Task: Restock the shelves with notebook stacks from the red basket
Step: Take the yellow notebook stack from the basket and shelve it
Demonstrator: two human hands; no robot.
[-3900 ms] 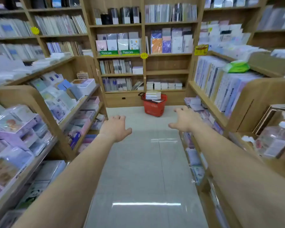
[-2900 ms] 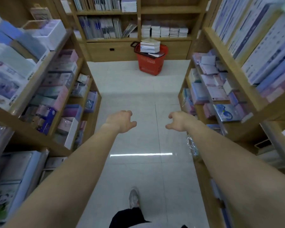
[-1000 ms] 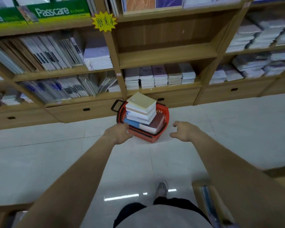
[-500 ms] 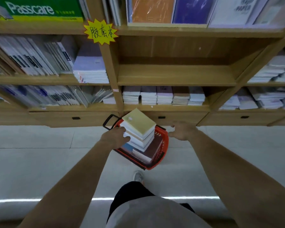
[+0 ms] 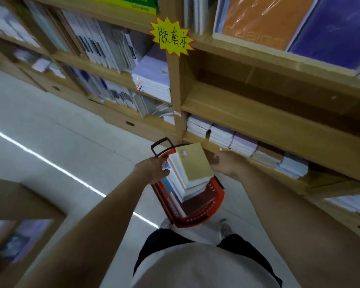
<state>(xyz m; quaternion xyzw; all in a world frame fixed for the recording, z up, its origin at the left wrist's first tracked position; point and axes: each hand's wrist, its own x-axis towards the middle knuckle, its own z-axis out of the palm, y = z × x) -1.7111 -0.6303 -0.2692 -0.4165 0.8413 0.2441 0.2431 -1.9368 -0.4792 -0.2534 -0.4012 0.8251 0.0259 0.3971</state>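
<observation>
A red basket (image 5: 197, 217) with a black handle stands on the floor just in front of my feet, below the wooden shelves. A tall stack of notebooks (image 5: 190, 171) with a yellow-green cover on top rises out of it. My left hand (image 5: 152, 169) is at the stack's left side, fingers curled against it. My right hand (image 5: 227, 163) hovers at the stack's right side with fingers spread, a small gap showing. Neither hand visibly holds the stack. A bare wooden shelf board (image 5: 264, 117) runs just above the row of low notebook piles (image 5: 243, 142).
A yellow star label (image 5: 172, 38) hangs on the shelf upright. Upright books and a white pile (image 5: 152, 80) fill the left bays. Large orange and purple covers (image 5: 264, 21) stand on the upper shelf. A wooden display corner (image 5: 19, 225) sits at lower left.
I have stepped closer and leaned over the basket; the view has tilted. Both hands have closed in on the two sides of the notebook stack.
</observation>
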